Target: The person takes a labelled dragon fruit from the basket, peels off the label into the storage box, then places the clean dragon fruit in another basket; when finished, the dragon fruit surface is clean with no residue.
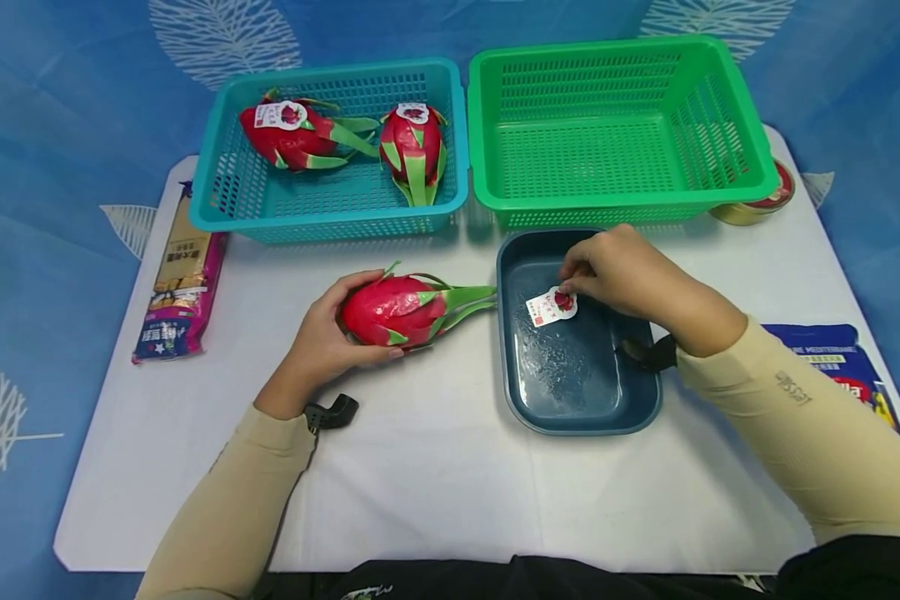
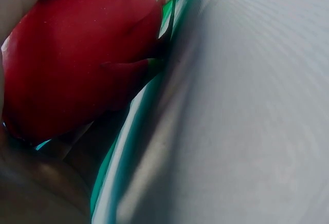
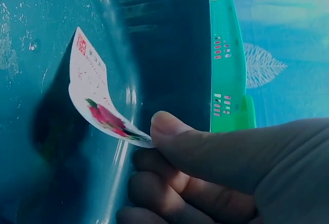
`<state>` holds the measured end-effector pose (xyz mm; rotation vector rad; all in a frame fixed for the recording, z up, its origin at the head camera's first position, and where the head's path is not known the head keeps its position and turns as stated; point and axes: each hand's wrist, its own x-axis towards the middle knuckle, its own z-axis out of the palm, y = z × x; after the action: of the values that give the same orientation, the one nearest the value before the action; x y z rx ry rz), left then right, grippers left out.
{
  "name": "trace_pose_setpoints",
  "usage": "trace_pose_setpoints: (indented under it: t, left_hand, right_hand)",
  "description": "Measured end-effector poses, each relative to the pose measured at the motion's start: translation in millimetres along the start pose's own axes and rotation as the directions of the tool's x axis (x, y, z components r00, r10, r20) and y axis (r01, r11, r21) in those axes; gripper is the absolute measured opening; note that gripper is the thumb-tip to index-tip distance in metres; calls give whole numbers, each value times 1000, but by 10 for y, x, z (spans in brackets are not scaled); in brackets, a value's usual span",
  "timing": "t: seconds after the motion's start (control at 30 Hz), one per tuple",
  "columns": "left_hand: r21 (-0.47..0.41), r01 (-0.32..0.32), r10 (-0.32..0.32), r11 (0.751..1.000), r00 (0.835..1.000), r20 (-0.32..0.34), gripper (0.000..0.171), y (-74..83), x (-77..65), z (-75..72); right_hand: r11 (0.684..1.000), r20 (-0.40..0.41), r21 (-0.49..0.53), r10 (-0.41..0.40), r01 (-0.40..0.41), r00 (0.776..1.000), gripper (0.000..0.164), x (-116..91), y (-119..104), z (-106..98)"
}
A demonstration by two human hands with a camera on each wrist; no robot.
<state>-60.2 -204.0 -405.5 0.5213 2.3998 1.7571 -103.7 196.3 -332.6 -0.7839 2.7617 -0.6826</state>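
My left hand [image 1: 326, 333] grips a red dragon fruit [image 1: 390, 310] by its rounded end, low over the white table; its green leaf tips point right, up to the rim of a blue-grey basin [image 1: 504, 350]. In the left wrist view the fruit's red skin [image 2: 82, 54] fills the palm. Inside the basin, my right hand [image 1: 618, 271] pinches a white sticker [image 1: 546, 308] with a printed dragon fruit on it. The right wrist view shows the sticker [image 3: 95, 80] bending away from thumb and forefinger, and wet drops on the basin floor [image 3: 31, 8].
A teal basket [image 1: 307, 218] at the back holds two dragon fruits with stickers. Beside it stands a green basket [image 1: 615, 204], with a round tin [image 1: 750, 212] at its right. A pink-and-gold packet [image 1: 183, 275] lies far left, a blue packet [image 1: 832, 350] under the right forearm.
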Motion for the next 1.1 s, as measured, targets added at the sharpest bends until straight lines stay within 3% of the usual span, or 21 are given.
trace_pose_setpoints:
  t: [0.27, 0.53, 0.67, 0.77, 0.83, 0.9, 0.97, 1.0, 1.03, 1.1]
  left_hand:
    - [-16, -5, 5, 1000, 1000, 3, 93, -3, 2, 7]
    - [-2, 7, -7, 1000, 1000, 5, 93, 1, 3, 3]
    - [10, 6, -6, 1000, 1000, 5, 93, 3, -3, 2]
    - [4, 8, -8, 1000, 1000, 5, 94, 14, -8, 5]
    - [6, 8, -8, 1000, 1000, 5, 95, 19, -8, 6]
    - [9, 10, -10, 1000, 1000, 4, 95, 24, -9, 7]
    - [16, 11, -11, 1000, 1000, 2, 95, 22, -9, 7]
    - [19, 12, -12, 1000, 1000, 1, 95, 21, -9, 7]
    - [21, 14, -14, 1000, 1000, 1, 95, 21, -9, 7]
    - [24, 15, -15, 1000, 1000, 0, 95, 17, -9, 6]
  right_hand:
    - [999, -5, 5, 32, -31, 999, 8, -24, 2, -30]
    - [995, -95, 13, 101, -100, 990, 9, -113, 28, -140]
    - [971, -159, 139, 217, -196, 963, 14, -199, 93, -210]
    - [913, -198, 311, 333, -263, 922, 21, -286, 162, -250]
    - [840, -209, 470, 404, -271, 890, 25, -343, 222, -263]
    - [700, -209, 681, 470, -217, 858, 26, -394, 288, -263]
    - [500, -204, 860, 517, -100, 831, 23, -436, 360, -245]
    - [380, -195, 924, 539, -31, 819, 22, -448, 401, -229]
    - [259, -178, 965, 560, 33, 809, 20, -463, 438, -209]
    - [55, -142, 989, 589, 135, 795, 18, -483, 506, -159]
